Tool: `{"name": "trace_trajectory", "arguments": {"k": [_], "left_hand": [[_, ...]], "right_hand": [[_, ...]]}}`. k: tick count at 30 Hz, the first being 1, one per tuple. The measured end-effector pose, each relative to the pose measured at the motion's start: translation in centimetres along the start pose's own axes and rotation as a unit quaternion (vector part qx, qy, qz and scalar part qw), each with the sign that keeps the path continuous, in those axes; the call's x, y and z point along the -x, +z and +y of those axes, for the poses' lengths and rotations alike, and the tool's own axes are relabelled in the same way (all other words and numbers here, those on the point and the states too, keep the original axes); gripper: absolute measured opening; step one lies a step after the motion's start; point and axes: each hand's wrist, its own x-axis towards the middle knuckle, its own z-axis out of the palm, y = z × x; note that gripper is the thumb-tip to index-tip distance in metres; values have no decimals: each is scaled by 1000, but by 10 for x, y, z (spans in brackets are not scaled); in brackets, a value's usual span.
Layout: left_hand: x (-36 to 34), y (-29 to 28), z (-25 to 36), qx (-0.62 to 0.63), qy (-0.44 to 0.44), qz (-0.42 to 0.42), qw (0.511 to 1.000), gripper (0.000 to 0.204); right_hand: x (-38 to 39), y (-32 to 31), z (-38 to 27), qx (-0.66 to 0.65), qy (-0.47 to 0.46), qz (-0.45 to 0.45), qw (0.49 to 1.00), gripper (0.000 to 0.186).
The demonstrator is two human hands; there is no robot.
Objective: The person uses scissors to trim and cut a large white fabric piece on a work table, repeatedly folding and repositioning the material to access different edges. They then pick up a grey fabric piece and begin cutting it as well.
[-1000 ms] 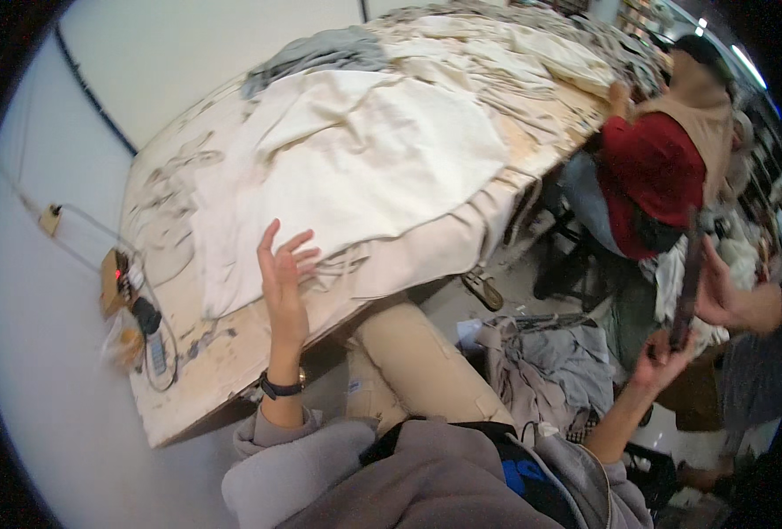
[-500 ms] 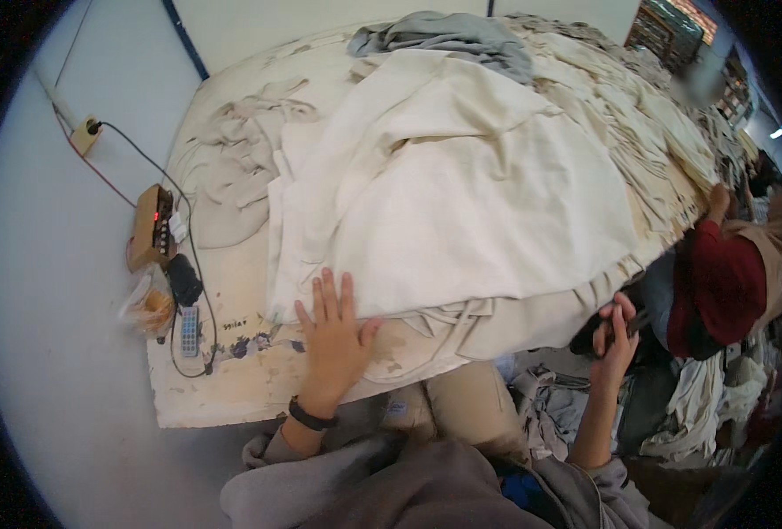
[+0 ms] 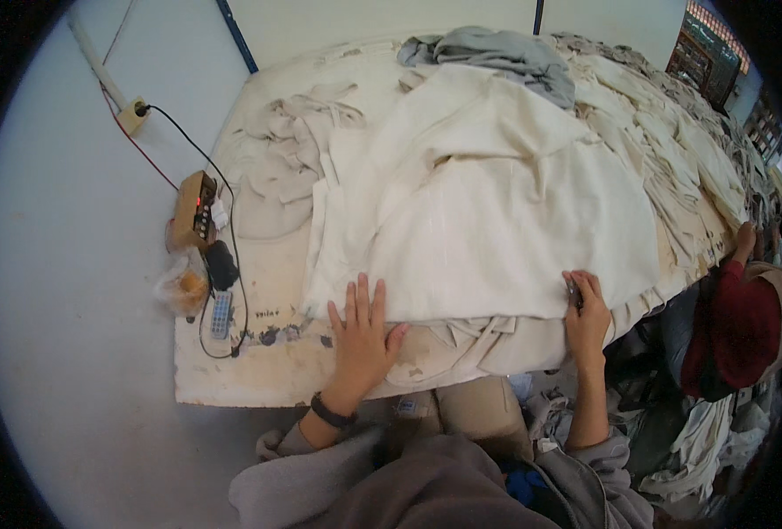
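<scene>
My left hand (image 3: 364, 339) lies flat with spread fingers on the front-left edge of a large cream fabric (image 3: 488, 229) on the worktable (image 3: 232, 383). My right hand (image 3: 589, 313) is curled round a small dark tool (image 3: 574, 291), resting on the same fabric near its front-right part; the tool's exact kind is unclear. Loose greige cloth (image 3: 280, 167) lies left of the cream piece, and a bunched grey cloth (image 3: 488, 57) is behind it. More pale fabric shows beneath its front edge.
A wooden control box (image 3: 195, 207) with cables, a remote (image 3: 221, 313) and a plastic bag (image 3: 183, 282) sit at left by the wall. A co-worker in red (image 3: 730, 331) is at right. Cloth heaps (image 3: 686, 458) lie on the floor below.
My left hand has come down flat on the fabric. My right hand has moved leftward, away from another person's hand, onto the fabric with a dark item. The view has swung toward the table.
</scene>
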Motion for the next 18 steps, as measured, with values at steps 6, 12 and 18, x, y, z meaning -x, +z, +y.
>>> {"name": "trace_trajectory", "arguments": {"k": [6, 12, 18], "left_hand": [[-2, -9, -3, 142, 3, 83, 986, 60], [-21, -51, -30, 238, -28, 144, 960, 54], [-54, -27, -42, 43, -118, 161, 979, 58]], "right_hand": [[7, 5, 13, -10, -26, 12, 1000, 32], [-4, -9, 2, -136, 4, -38, 990, 31], [-1, 5, -46, -114, -146, -189, 964, 46]]}}
